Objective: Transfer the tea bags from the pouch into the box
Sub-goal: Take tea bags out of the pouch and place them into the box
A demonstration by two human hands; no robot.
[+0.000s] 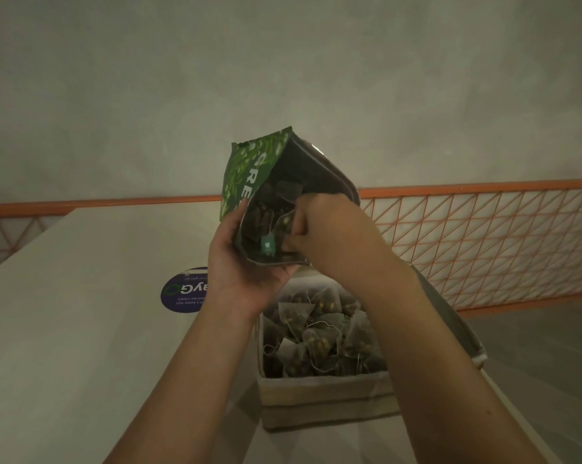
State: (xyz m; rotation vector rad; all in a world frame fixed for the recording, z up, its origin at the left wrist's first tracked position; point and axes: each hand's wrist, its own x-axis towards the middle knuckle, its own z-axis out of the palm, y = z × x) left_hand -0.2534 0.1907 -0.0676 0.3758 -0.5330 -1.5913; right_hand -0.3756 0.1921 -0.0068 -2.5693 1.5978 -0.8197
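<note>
Head camera, looking down: a person holds a green pouch (249, 182) upright above a pale worktop (82, 313), its torn mouth gaping toward the lens. The left hand (239, 262) is wrapped around the pouch's lower end, palm under the base and thumb along the printed side, gripping it firmly. The right hand (319, 229) reaches into the opening, fingers curled inward among the contents; whether they have closed on a bag cannot be told, as the fingertips are hidden inside. Pyramid-shaped tea bags (269, 222) with strings fill the pouch, and one small green paper tag (267, 244) shows near the lower lip.

Directly below the hands, on the worktop, stands an open box (326, 396) with pale, fabric-like walls, partly covered by the right forearm. It already holds a heap of the same mesh tea bags (316, 333), their threads tangled across one another.

A round dark blue sticker (182, 291) with white lettering lies flat on the worktop, just left of the left wrist. Behind, an orange lattice railing (483, 236) runs along a plain grey wall (282, 78).
</note>
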